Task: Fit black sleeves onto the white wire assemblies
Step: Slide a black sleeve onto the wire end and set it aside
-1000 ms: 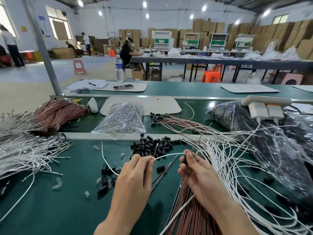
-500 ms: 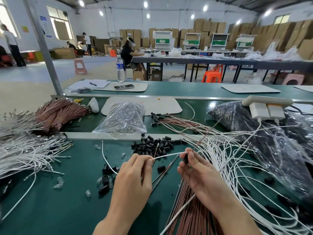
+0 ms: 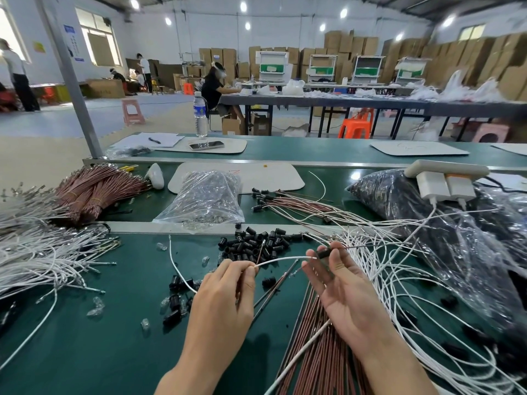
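Observation:
My left hand (image 3: 228, 292) pinches a white wire (image 3: 281, 260) between thumb and fingertips, just above the green bench. The wire runs right to a black sleeve (image 3: 323, 253), which my right hand (image 3: 339, 283) pinches between thumb and fingertip, palm turned up. The wire's tip meets the sleeve's left end. A thin brown lead sticks out of the sleeve to the right. Loose black sleeves (image 3: 253, 243) lie in a heap just beyond my hands.
White wires (image 3: 37, 252) pile up at the left and spread out at the right (image 3: 413, 280). Brown wire bundles (image 3: 94, 189) lie at far left and under my right wrist (image 3: 313, 352). Plastic bags (image 3: 205, 198), (image 3: 456, 223) sit behind. A charger block (image 3: 445, 186) rests on the right bag.
My right hand has turned palm up and opened its lower fingers, still pinching the sleeve. The white wire's end now sits at the sleeve's mouth. My left hand stayed put.

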A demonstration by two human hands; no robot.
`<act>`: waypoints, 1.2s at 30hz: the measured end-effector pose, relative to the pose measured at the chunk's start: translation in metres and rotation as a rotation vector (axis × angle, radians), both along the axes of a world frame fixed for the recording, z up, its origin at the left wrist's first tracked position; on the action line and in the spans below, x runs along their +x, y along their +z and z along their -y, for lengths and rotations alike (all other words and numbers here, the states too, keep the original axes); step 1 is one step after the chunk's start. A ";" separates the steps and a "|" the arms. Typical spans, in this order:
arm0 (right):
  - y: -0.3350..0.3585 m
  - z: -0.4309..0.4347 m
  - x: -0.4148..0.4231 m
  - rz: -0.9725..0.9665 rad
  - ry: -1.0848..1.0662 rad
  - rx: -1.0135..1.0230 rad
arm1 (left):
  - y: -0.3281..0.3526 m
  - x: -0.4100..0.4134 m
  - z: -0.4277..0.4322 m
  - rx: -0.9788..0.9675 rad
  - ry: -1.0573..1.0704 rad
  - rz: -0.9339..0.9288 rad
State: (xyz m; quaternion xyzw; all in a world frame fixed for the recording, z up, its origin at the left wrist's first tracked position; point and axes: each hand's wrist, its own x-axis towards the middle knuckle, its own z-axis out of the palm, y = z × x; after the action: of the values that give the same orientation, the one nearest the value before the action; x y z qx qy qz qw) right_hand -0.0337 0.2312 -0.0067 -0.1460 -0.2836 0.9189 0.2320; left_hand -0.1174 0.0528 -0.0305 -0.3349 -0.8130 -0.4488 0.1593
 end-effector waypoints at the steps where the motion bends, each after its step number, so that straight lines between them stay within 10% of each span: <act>1: 0.000 0.001 -0.001 0.003 0.000 0.007 | 0.000 0.000 0.000 0.001 0.001 0.005; 27: -0.006 0.006 -0.004 0.027 -0.011 0.095 | 0.000 0.002 -0.002 0.115 -0.221 0.307; 36: -0.011 0.006 -0.007 0.057 -0.025 0.131 | -0.001 0.004 -0.001 -0.153 -0.151 0.019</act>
State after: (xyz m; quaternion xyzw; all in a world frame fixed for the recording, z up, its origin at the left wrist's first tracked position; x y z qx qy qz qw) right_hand -0.0410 0.2250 -0.0176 -0.1602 -0.3476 0.8910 0.2443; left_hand -0.1130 0.0537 -0.0313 -0.4022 -0.8188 -0.3994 0.0912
